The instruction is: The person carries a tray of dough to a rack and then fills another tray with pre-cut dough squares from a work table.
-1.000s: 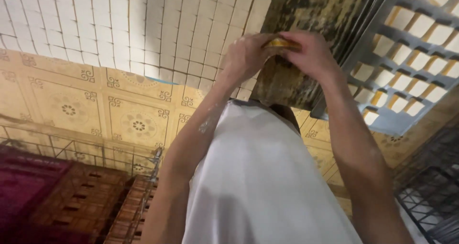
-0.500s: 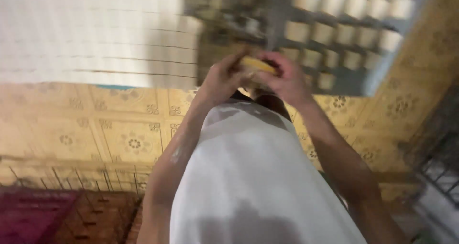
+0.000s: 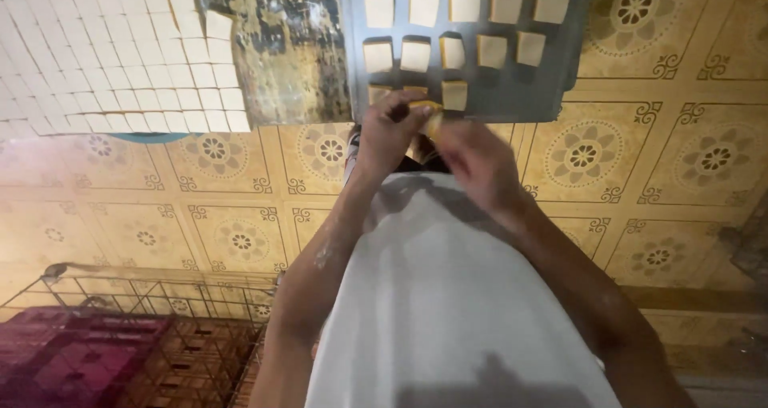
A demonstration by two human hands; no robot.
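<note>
- The left hand (image 3: pixel 392 132) and right hand (image 3: pixel 476 164) meet just below the grey tray (image 3: pixel 560 56), fingers closed together on a small yellow square piece (image 3: pixel 432 118).
- Step in hand, seemingly: working that piece beside the tray's rows of square pieces (image 3: pixel 452 24).
- A next move calls for the open spot in the third row.

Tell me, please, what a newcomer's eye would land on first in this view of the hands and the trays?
First come the two hands meeting at the centre: the left hand pinches a small yellow piece and the right hand blurs beside it. Just above them lies a grey tray with rows of pale square pieces. At upper left, a large sheet cut into small white squares lies on the patterned yellow floor.
</note>
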